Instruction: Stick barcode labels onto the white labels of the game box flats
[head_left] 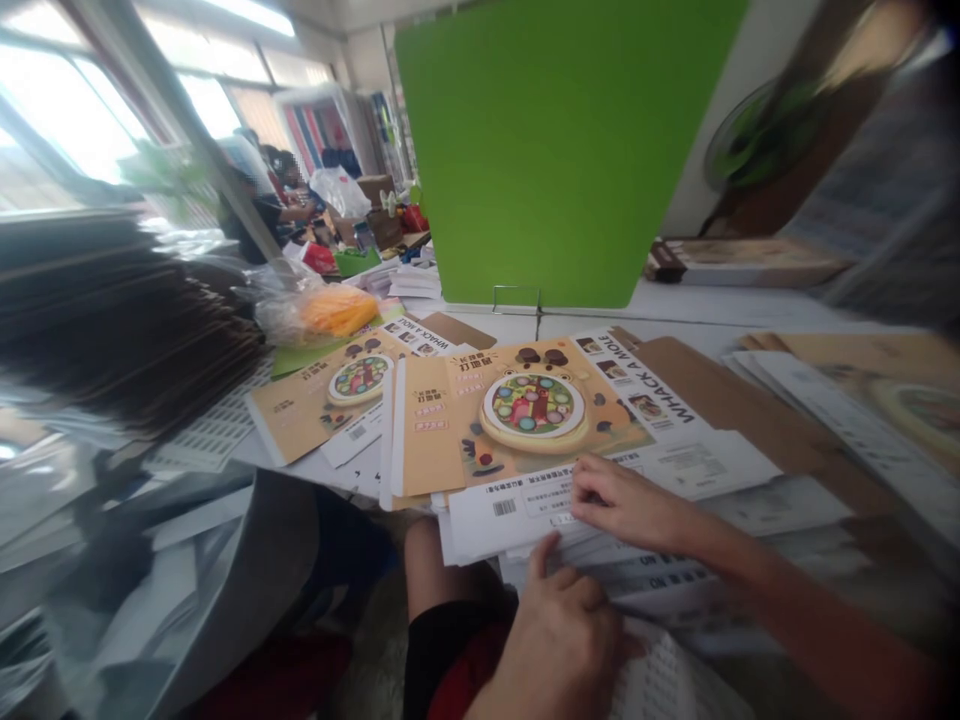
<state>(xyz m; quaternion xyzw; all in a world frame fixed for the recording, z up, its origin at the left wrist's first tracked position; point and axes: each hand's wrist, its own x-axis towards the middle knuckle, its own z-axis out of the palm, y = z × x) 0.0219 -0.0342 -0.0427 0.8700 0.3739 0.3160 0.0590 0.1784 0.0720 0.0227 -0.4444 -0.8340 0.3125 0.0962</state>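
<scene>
A flat printed carton blank (525, 420) in tan and white lies on top of a stack of similar sheets, with "WHACK A MOLE" along one panel and a round game picture in the middle. My right hand (622, 505) rests its fingertips on the white barcode flap (540, 510) of that blank. My left hand (559, 640) is lower, its thumb raised against the front edge of the stack (585, 570). Neither hand clearly grips a sheet. A second blank (330, 390) lies to the left, partly under the first.
A tall stack of corrugated cardboard (112, 330) rises at the left, by a bag of orange items (330, 310). A green board (555, 150) stands on a wire stand behind the blanks. More sheets (862, 420) lie to the right. Seated people (262, 200) work at the far end.
</scene>
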